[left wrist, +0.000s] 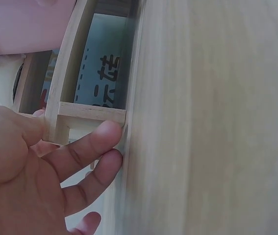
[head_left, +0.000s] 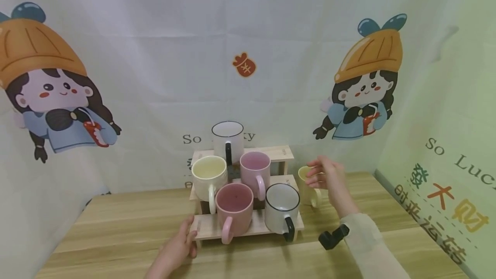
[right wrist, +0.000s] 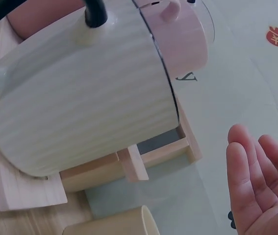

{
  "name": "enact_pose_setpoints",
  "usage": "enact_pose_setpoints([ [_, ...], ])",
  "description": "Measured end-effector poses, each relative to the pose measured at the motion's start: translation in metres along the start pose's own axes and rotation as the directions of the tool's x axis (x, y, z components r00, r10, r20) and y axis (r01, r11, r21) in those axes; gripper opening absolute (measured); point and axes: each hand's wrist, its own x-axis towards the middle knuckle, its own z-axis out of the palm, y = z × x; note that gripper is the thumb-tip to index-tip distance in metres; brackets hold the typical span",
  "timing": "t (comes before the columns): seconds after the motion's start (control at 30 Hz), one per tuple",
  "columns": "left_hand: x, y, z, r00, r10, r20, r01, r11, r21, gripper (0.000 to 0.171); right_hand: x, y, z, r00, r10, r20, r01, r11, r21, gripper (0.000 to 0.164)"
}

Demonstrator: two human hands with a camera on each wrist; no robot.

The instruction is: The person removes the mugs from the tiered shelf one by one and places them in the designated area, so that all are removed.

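Note:
My left hand grips the left end of the lowest tier of a wooden three-step stand. In the left wrist view its fingertips rest against the stand's end piece. My right hand, with loosely extended fingers and nothing in its grasp, is beside a yellow mug on the table, partly covering its rim from the head view. On the stand, a pink mug and a black-rimmed white mug occupy the front step. Behind them are a cream mug and a lilac mug.
Another black-rimmed white mug stands on the top step. The wood-grain table extends around the stand. A printed cloth hangs behind and at both sides. A black device is attached at the right wrist.

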Motion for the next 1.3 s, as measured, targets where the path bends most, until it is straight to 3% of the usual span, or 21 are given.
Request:
enact_pose_setpoints([
  [0.47, -0.005, -0.005, 0.007, 1.000, -0.007, 0.011, 0.008, 0.999, -0.053, 0.052, -0.008, -0.008, 0.012, 1.000, -0.011, 0.020, 0.011, 1.000, 0.012, 0.041],
  [0.83, -0.004, -0.002, 0.003, 1.000, -0.009, 0.009, 0.010, 1.000, -0.020, 0.053, -0.005, -0.016, 0.034, 0.999, -0.028, 0.045, 0.027, 1.000, 0.009, 0.041],
  [1.13, -0.001, 0.000, 0.000, 1.000, -0.004, 0.001, 0.004, 0.998, -0.069, 0.053, -0.007, -0.029, 0.052, 0.997, -0.038, 0.071, 0.038, 0.999, -0.001, 0.041],
  [1.3, -0.001, -0.001, 0.000, 1.000, -0.001, -0.002, 0.001, 0.999, -0.049, 0.053, -0.005, -0.033, 0.063, 0.994, -0.035, 0.101, 0.033, 0.999, 0.021, 0.040],
])
